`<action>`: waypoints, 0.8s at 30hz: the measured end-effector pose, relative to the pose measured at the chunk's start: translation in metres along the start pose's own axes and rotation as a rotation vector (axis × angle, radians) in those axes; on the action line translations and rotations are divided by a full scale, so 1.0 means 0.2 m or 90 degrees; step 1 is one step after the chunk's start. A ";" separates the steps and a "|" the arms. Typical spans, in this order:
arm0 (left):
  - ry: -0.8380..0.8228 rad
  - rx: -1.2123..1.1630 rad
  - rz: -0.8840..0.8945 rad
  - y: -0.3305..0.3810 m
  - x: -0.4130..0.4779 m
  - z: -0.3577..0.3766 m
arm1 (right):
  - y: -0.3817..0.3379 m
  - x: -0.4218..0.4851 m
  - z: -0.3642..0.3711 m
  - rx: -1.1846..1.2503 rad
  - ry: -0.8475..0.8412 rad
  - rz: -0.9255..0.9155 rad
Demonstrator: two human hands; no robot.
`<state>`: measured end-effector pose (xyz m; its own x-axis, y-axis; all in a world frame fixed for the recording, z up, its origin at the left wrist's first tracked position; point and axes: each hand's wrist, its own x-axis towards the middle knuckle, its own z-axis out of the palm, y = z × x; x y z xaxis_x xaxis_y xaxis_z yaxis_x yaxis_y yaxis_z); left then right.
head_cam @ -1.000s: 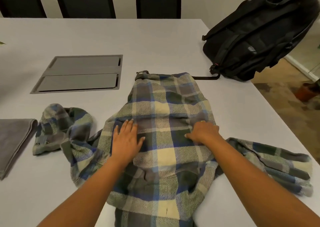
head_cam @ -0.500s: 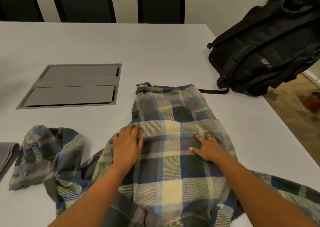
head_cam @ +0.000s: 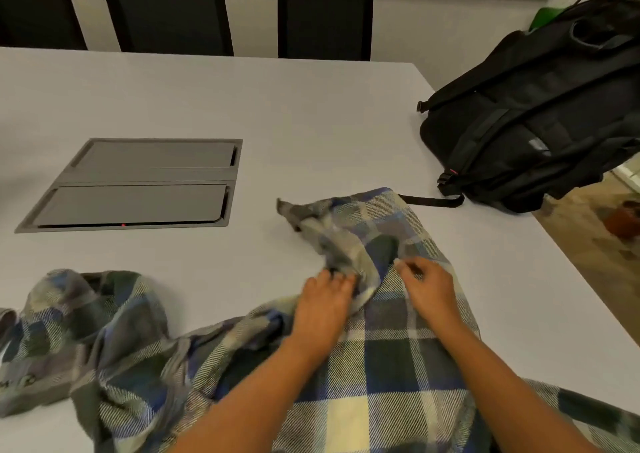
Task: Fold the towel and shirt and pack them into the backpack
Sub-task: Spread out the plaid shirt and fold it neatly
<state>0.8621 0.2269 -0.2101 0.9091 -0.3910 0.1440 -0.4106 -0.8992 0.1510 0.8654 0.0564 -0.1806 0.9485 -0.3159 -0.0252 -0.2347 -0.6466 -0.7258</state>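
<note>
Left hand [head_cam: 323, 309] gripped a bunched fold of the shirt [head_cam: 381, 366] on the table [head_cam: 311, 123]; right hand [head_cam: 429, 290] curled on it, grip blurred. Backpack [head_cam: 536, 123] beyond.

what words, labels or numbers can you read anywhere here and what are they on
No text here can be read.
On the backpack, a grey tag: too small and blurred to read.
On the shirt, pale marks near a cuff: blurred, cannot tell whether they are lettering.
</note>
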 end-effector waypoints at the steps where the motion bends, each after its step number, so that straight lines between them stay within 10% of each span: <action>1: -0.008 0.040 0.061 0.05 -0.04 0.04 | -0.02 0.00 0.00 0.039 0.034 -0.011; 10: -0.018 0.114 0.194 0.13 -0.22 0.07 | -0.15 -0.01 0.22 -0.110 -0.021 -0.072; 17: 0.087 -0.465 -0.233 0.00 -0.05 -0.11 | -0.02 -0.04 0.15 0.482 0.076 0.199; 21: -0.210 -0.587 -0.356 0.05 0.11 -0.14 | 0.03 -0.07 0.14 0.567 0.030 0.226; 24: -0.225 -0.713 -0.453 0.04 0.18 -0.11 | 0.02 -0.08 0.12 0.616 -0.013 0.206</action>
<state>0.8897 0.2091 -0.1829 0.8457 -0.0965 -0.5249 0.4638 -0.3536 0.8123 0.8539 0.0759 -0.1996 0.8757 -0.3577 -0.3242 -0.2165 0.3093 -0.9260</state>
